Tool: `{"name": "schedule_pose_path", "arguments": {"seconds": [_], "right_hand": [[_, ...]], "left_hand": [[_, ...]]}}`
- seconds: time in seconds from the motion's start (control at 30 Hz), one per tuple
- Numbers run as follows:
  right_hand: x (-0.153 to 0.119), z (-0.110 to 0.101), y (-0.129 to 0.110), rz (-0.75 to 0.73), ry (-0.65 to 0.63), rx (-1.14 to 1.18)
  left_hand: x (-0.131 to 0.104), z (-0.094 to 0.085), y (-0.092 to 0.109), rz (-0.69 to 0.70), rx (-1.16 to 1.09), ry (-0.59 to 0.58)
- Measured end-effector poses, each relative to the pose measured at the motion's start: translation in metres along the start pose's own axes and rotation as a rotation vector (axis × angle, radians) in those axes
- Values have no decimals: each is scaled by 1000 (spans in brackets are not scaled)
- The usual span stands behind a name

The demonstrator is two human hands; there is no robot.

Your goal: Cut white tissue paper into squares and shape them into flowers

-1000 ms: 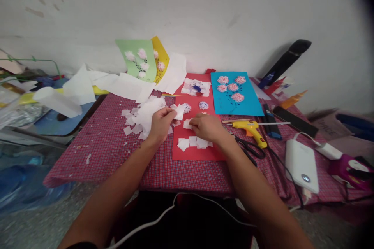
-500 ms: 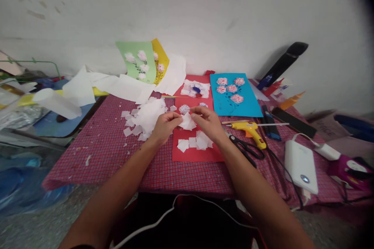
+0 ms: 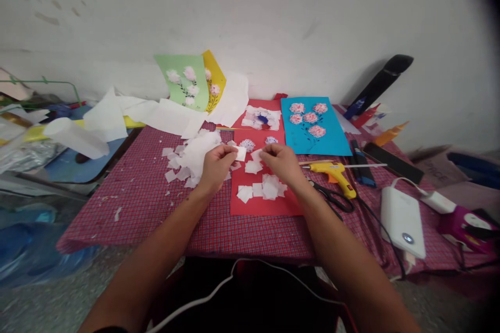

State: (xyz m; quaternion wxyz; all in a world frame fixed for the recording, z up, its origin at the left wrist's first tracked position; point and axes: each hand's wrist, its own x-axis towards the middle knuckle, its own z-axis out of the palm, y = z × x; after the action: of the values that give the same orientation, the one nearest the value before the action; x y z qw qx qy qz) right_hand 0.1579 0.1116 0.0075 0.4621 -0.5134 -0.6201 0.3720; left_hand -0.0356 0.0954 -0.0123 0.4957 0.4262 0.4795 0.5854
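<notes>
My left hand [image 3: 217,165] pinches a small white tissue paper square [image 3: 240,153] above the red paper sheet [image 3: 265,209]. Between thumb and finger of my right hand [image 3: 282,163] is another thin white tissue square [image 3: 257,155]. Below it, a few white squares [image 3: 253,167] lie on the red sheet. More loose squares [image 3: 269,188] rest nearer its front edge. Two purple-speckled tissue flowers, one at left [image 3: 247,145] and one at right [image 3: 271,140], sit just beyond my fingers. Left of my left hand is a large heap of cut tissue squares [image 3: 201,153].
A blue card with pink flowers [image 3: 334,143] lies at the right rear. Nearer are a yellow glue gun [image 3: 332,170], black-handled scissors [image 3: 339,200] and a white power bank [image 3: 402,221] with cables. Green [image 3: 183,70] and yellow [image 3: 215,75] flower cards lean against the wall.
My hands have drawn apart. The paper held between them is now separate squares, one in each hand, and the right-hand flower shows more fully.
</notes>
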Motion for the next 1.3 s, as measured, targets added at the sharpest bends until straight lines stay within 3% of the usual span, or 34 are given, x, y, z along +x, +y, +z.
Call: {"name": "schedule_pose_path", "arguments": {"seconds": [0.1, 0.23, 0.4, 0.53, 0.73, 0.83, 1.0, 1.3], "right_hand": [[1, 1, 7, -25, -133, -260], [-1, 8, 13, -66, -249, -418], [-1, 7, 15, -139, -100, -656], [-1, 4, 8, -174, -11, -405], [-6, 12, -2, 54, -211, 228], [-7, 15, 1, 107, -279, 294], [-6, 16, 5, 144, -226, 256], [-8, 16, -3, 209, -244, 424]], "left_hand": [[1, 1, 1, 6, 3, 28], [0, 3, 2, -15, -13, 15], [1, 2, 0, -20, 4, -13], [1, 2, -2, 4, 19, -59], [-2, 6, 0, 32, -26, -140], [-3, 7, 2, 35, -32, -165], [-4, 6, 3, 44, -35, -198], [-4, 7, 3, 22, -45, -166]]}}
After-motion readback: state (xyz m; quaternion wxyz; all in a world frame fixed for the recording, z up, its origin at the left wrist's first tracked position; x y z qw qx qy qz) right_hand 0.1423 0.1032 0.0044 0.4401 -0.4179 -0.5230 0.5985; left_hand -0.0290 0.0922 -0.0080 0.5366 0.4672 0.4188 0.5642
